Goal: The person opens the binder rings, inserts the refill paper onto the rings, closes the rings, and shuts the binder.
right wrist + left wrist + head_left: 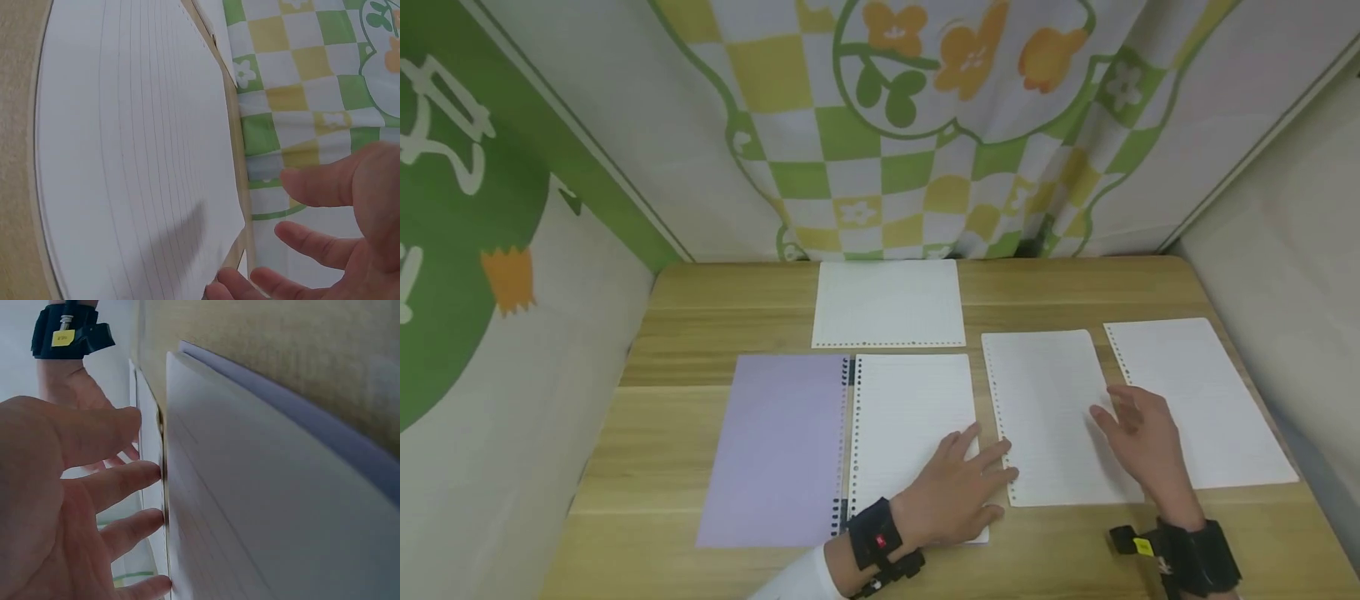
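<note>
An opened spiral notebook shows its lilac cover [782, 450] on the left and a white lined page [902, 417] on the right. My left hand [955, 492] lies over that page's right edge with fingers spread. Its fingertips reach the gap beside a loose lined sheet [1045, 417]; in the left wrist view the fingers [128, 531] look extended along the page edge. Above the loose sheet's right edge is my right hand [1146, 437], fingers loosely bent and holding nothing. The right wrist view shows this hand [331, 244] casting a shadow on lined paper [137, 150].
Another loose punched sheet [1206, 408] lies at the far right of the wooden table [632, 467]. A further sheet [887, 304] lies sideways behind the notebook, near the checked curtain [850, 167]. Walls stand close on both sides.
</note>
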`<state>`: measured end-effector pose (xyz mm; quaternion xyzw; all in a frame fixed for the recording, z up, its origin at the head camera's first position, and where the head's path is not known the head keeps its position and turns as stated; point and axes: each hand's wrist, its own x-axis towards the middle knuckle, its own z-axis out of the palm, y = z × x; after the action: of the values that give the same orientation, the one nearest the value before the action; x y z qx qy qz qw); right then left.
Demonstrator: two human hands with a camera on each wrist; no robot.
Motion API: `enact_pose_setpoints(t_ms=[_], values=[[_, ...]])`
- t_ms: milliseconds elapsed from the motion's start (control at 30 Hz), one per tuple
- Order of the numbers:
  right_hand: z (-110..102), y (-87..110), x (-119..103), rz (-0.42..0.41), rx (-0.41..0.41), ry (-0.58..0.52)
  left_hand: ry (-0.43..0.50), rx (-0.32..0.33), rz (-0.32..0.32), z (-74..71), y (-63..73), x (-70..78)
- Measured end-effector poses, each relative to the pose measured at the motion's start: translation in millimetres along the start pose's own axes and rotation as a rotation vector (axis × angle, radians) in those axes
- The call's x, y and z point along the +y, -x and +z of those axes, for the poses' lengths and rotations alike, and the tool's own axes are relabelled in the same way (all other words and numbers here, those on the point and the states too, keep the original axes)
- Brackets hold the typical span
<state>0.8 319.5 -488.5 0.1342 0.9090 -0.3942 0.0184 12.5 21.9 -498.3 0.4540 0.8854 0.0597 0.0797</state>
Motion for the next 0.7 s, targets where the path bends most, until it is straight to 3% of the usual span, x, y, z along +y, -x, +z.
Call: enact_pose_setpoints(t_ms=[267,533,700], values=[[-4,-3.7,6,0.124,0.002,0.008,-0.033,-0.033,-0.033,-3.3,-3.8,7.8],[-13,-8.7,22,0.072,0.100,0.043,-0.048,-0.061,-0.052,-7.3,-4.0,11.0],[-14,-9.3,25,0.042,0.111,0.064,-0.050,-0.060,-0.061,-7.1,-3.6,11.8]])
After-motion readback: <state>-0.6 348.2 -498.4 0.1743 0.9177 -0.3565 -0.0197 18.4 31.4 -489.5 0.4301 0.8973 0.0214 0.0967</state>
